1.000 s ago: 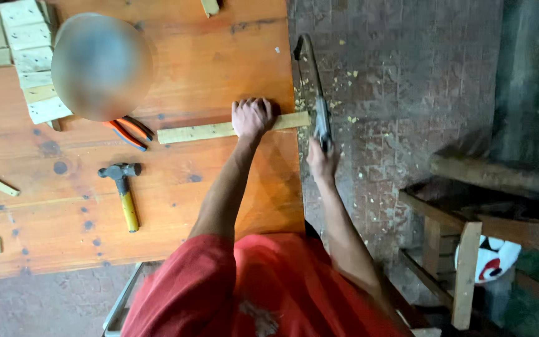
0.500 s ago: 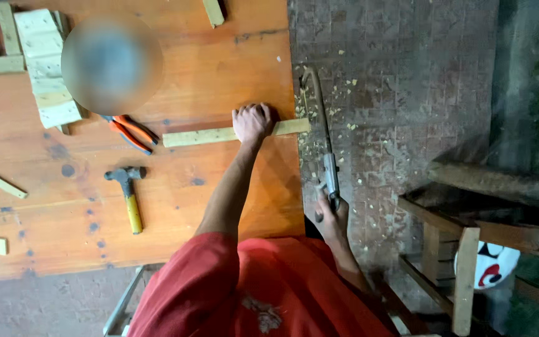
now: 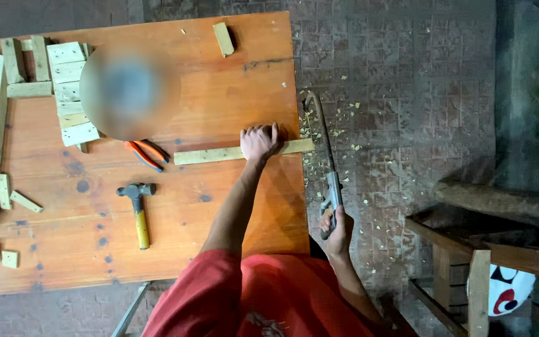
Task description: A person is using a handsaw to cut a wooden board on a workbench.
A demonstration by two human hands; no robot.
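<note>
Left hand (image 3: 259, 142) presses flat on the wooden strip (image 3: 219, 153), whose end overhangs the counter (image 3: 232, 81) edge at three o'clock. Right hand (image 3: 337, 228) is wrapped around the handsaw (image 3: 325, 163), blade against that overhang. Sawdust lies below; the strip looks still uncut.
</note>
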